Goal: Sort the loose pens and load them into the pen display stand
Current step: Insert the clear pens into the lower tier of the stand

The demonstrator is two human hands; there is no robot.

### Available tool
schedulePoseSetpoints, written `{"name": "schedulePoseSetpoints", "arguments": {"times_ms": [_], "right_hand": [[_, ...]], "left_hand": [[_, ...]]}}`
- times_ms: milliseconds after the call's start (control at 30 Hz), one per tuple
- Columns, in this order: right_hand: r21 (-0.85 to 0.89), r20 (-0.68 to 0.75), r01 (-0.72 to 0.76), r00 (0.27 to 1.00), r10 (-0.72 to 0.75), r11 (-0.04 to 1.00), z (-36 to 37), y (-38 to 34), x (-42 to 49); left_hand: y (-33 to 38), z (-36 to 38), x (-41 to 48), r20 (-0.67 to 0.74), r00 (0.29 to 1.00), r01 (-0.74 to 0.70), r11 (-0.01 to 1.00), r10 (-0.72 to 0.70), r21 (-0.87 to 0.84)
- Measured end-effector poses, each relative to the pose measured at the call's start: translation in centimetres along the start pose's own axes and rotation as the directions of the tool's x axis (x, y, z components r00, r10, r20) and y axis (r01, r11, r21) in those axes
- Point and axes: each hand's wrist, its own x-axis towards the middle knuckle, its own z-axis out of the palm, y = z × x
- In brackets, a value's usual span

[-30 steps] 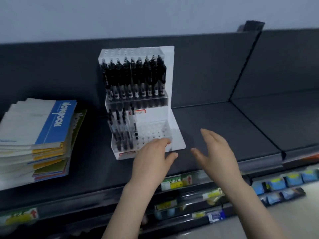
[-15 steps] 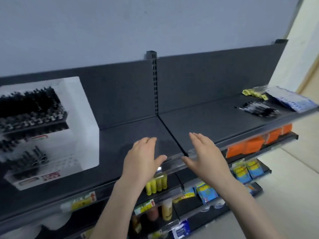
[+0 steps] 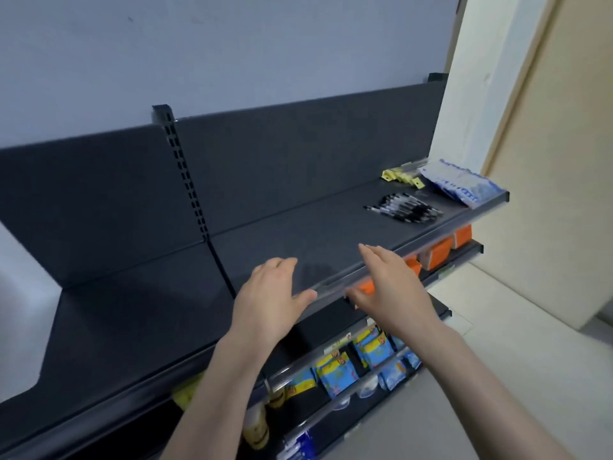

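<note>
Dark grey metal formed the shelf (image 3: 298, 234); on its right part the pens (image 3: 406, 209) lay loose in a flat cluster, side by side, thin ends toward the left; they touched neither hand. The left hand (image 3: 265, 293) hung over the shelf near its front edge, fingers straight and together, thumb spread, holding nothing; the right hand (image 3: 388, 287) hung just beside it over the front rail, likewise flat and spread, with nothing in it; the two palms were turned partly toward each other with a gap between the thumbs. The pens lay well apart from both hands, farther back and off to the right, nearer the right hand than the left. Behind the pens lay some yellow tags (image 3: 398, 175); beside those, at the shelf's right end, lay a blue-and-white packet (image 3: 461, 185). Orange boxes (image 3: 438, 254) sat on the tier below, under the right hand; blue-and-yellow packs (image 3: 335, 370) filled a lower tier. A white shape (image 3: 20, 293) stood at the left edge, too blurred to make out.
</note>
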Motion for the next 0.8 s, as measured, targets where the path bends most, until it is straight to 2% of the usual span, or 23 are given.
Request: {"name": "schedulePoseSetpoints", "arguments": {"times_ms": [200, 367, 600, 800], "right_hand": [[-0.009, 0.035, -0.04, 0.999, 0.04, 0.999, 1.6, 5.3, 3.9], [0.009, 0.058, -0.074, 0.996, 0.073, 0.997, 1.2, 9.5, 9.2], [0.098, 0.045, -0.129, 0.991, 0.126, 0.987, 2.9, 13.9, 14.2], [0.115, 0.056, -0.225, 0.974, 0.219, 0.968, 3.3, 17.9, 16.3]], "left_hand": [[2.3, 4.0, 6.0, 0.013, 1.0, -0.014, 1.0, 0.014, -0.022], [3.8, 6.0, 12.2, 0.003, 0.999, 0.043, 0.993, -0.043, -0.111], [5.4, 8.5, 19.0, 0.007, 0.997, 0.071, 0.986, -0.07, -0.15], [7.6, 11.4, 22.6, 0.103, 0.994, 0.048, 0.988, -0.033, -0.146]]}}
